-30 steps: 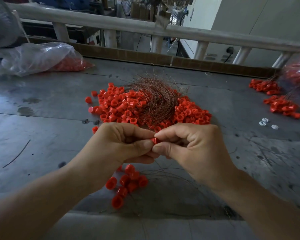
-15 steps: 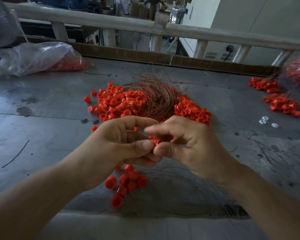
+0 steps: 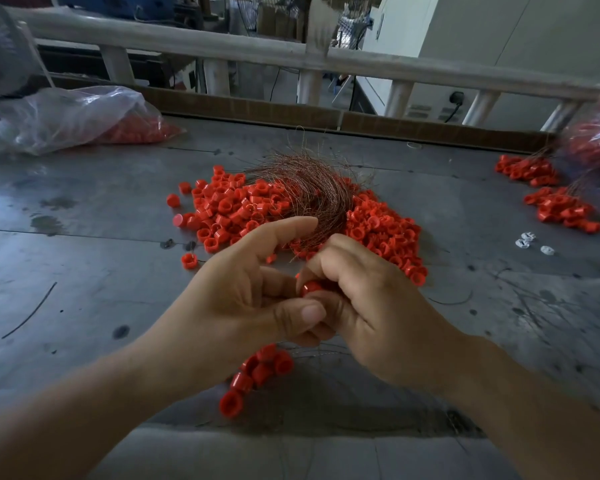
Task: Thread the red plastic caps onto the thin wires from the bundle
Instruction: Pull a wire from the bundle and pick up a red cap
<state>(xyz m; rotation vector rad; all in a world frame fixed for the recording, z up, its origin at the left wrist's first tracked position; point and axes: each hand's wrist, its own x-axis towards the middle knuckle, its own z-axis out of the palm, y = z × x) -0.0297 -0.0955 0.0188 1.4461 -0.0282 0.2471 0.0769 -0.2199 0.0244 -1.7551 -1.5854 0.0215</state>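
WORKSHOP BENCH: A worker's R hand (image 3: 371, 306) clamps curled fingers round one red cap (image 3: 310, 289), held just on the near side of the wire bundle (image 3: 312, 195), above the metal table (image 3: 84, 271). The L hand (image 3: 243, 299) meets it from the opposite side, w/ thumb laid against the R fingers right by the cap, forefinger lifted toward the bundle and lower fingers curled under. Whether it pinches a wire can't be told; any strand there is too thin to see. The bundle's strands curve toward the hands, their ends reaching the R knuckles, so the next wire lies just beyond the grip, R hand nearer. Probable step: feeding a wire end thru the cap, which likely needs its opening turned to face the strand. Loose caps (image 3: 229, 209) flank the bundle on both sides. A strung cluster (image 3: 257, 372) sits nearer the worker than the bundle, under the hands. A bag of caps (image 3: 77, 116) lies far to the bundle's left.
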